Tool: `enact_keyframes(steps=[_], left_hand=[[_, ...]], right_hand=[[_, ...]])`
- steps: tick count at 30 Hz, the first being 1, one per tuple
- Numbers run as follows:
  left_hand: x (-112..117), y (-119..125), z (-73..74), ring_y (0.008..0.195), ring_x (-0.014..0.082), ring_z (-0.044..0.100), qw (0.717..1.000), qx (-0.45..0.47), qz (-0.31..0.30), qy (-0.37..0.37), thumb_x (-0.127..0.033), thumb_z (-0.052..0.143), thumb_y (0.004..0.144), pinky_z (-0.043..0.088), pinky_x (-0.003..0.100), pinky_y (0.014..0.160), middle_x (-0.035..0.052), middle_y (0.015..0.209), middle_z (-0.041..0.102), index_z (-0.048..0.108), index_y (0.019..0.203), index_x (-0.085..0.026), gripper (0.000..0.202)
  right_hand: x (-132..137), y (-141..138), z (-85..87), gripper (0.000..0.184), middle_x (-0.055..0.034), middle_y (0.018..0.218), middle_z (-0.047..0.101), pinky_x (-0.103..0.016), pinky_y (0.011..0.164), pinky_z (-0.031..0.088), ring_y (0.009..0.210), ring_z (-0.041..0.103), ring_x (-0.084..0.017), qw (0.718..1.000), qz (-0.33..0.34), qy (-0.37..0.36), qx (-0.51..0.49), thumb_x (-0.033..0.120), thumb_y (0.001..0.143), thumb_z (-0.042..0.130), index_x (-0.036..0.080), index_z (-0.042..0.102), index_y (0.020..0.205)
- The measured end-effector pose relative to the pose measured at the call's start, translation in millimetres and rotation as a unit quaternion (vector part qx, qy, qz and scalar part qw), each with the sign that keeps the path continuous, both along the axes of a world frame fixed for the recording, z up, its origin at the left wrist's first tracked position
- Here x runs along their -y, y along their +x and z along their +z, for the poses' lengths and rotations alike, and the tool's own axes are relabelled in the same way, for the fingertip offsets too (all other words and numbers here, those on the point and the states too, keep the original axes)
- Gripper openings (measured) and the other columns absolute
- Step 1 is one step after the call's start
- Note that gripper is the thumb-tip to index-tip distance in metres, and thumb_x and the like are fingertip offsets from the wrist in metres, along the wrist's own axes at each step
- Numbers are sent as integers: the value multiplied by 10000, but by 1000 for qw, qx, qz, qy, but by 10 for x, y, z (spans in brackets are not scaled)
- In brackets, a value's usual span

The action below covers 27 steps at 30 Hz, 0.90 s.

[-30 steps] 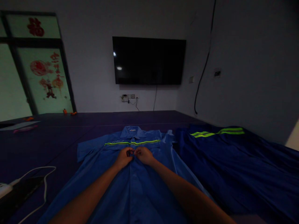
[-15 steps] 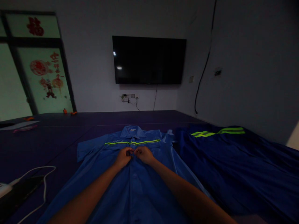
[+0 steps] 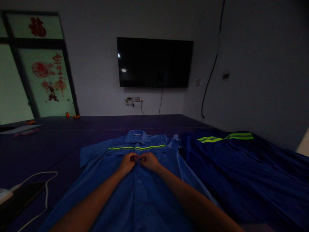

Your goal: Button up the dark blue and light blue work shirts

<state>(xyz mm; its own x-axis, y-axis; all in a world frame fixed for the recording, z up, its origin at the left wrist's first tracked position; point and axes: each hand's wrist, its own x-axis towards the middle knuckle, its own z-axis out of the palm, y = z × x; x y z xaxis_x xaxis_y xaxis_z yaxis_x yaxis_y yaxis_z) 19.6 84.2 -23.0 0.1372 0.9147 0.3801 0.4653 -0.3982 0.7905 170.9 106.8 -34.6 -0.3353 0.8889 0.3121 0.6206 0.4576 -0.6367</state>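
Observation:
A blue short-sleeved work shirt (image 3: 113,193) lies spread out, collar away from me, with a yellow-green stripe across its chest. My left hand (image 3: 128,162) is closed in a pinch on the shirt's front placket, just below the stripe. Facing it, my right hand (image 3: 149,161) pinches the same spot, its fingertips close against those of the left. The small part of the placket between the fingers is hidden; a button there cannot be made out. Further down the placket, a button (image 3: 139,182) shows faintly.
To the right lies a darker blue garment (image 3: 231,167) with yellow-green reflective bands. A white charger (image 3: 6,195) with a white cable and a black flat object (image 3: 26,196) are at the lower left. A television (image 3: 155,62) hangs on the far wall above the purple surface (image 3: 91,124).
Both hands stay at the same place on the placket, with only slight finger movement. The shirt has not visibly moved.

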Motion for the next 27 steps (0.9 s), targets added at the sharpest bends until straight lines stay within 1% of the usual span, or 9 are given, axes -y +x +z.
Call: enact_keyframes(steps=[2,7,12,17,27], left_hand=[[-5,-3,0,676,132,560,1000,-2,-1,9,-64,480,648,421,225,636,38,750,644,657,819,-132,255],[-22,-7,-18,697,140,578,1000,-6,1,13,-68,479,654,436,235,664,48,790,661,657,836,-130,262],[-26,-9,-34,739,147,593,1000,3,5,7,-61,483,657,448,240,687,49,818,663,650,866,-139,278],[-27,-13,-25,761,157,597,1000,6,-1,7,-78,493,671,451,257,711,69,868,662,654,838,-129,237],[18,-13,1,763,152,597,1000,10,0,4,-38,475,649,451,259,730,44,819,667,656,846,-147,289]], right_hand=[[9,0,7,241,24,631,644,-162,472,333,544,554,-92,1000,1,2,7,177,655,568,215,682,864],[35,-1,34,247,22,681,657,-164,496,345,585,564,-96,999,-9,14,28,194,664,568,222,683,881],[84,-7,69,267,29,677,653,-168,487,328,580,561,-96,998,-9,28,48,208,669,566,237,679,909],[122,-16,109,252,23,686,658,-176,485,315,599,567,-105,997,-17,39,70,241,677,574,247,678,906],[150,-27,129,220,17,666,654,-182,476,294,582,555,-106,994,-20,55,92,264,709,551,249,683,884]])
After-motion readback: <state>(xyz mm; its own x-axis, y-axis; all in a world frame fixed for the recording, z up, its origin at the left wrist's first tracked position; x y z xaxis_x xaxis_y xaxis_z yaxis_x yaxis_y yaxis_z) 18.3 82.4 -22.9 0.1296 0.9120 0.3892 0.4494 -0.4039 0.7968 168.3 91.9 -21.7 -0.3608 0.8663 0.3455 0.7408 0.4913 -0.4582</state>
